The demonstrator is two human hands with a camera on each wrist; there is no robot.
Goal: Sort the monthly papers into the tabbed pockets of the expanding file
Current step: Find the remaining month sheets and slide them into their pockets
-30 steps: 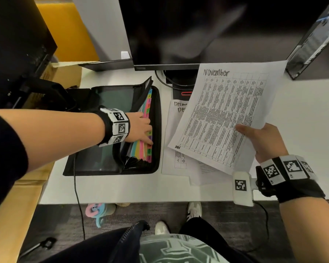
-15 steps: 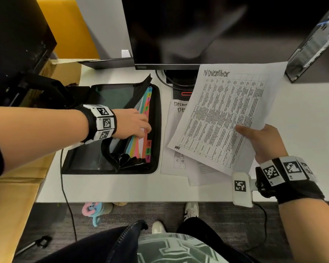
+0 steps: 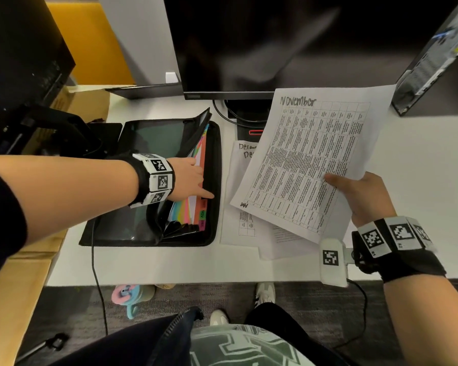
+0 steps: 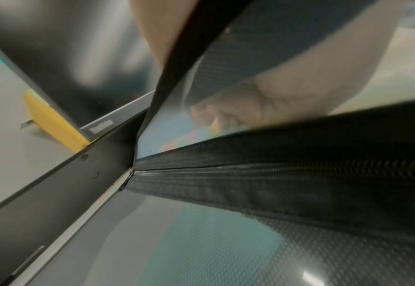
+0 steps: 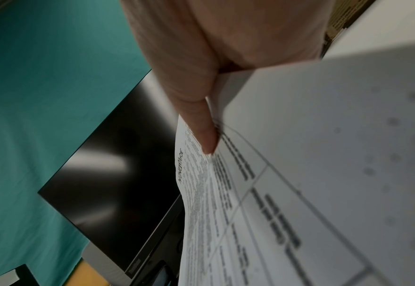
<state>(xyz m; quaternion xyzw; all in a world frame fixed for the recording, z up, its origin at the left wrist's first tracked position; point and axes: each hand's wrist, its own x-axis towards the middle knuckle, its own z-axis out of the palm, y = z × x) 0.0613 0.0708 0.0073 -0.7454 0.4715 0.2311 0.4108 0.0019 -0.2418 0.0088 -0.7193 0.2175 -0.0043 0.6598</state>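
Observation:
The black expanding file [image 3: 217, 154] lies open on the white desk, its coloured dividers [image 3: 188, 210] fanned, with NOV and DEC tabs [image 3: 202, 217] showing near the front. My left hand [image 3: 200, 180] reaches into the pockets; its fingers curl round the dividers and the thumb presses by the tabs. Through the file's translucent flap, the left wrist view shows the left hand [image 4: 262, 108] on coloured edges. My right hand [image 3: 339, 184] pinches the "November" sheet [image 3: 310, 159] above the desk, thumb [image 5: 201, 125] on top. The December papers [image 3: 238, 196] lie beneath it.
A dark monitor [image 3: 249, 43] stands behind the file, its stand [image 3: 249, 120] and cables between file and papers. A black case [image 3: 434, 56] sits at the back right. The desk's front edge [image 3: 196, 281] is near; shoes and a pastel object [image 3: 127, 294] lie on the floor.
My left hand has worked further through the dividers, pushing more of them left, so the orange divider and the NOV and DEC tabs now show. The right hand holds the sheet where it was.

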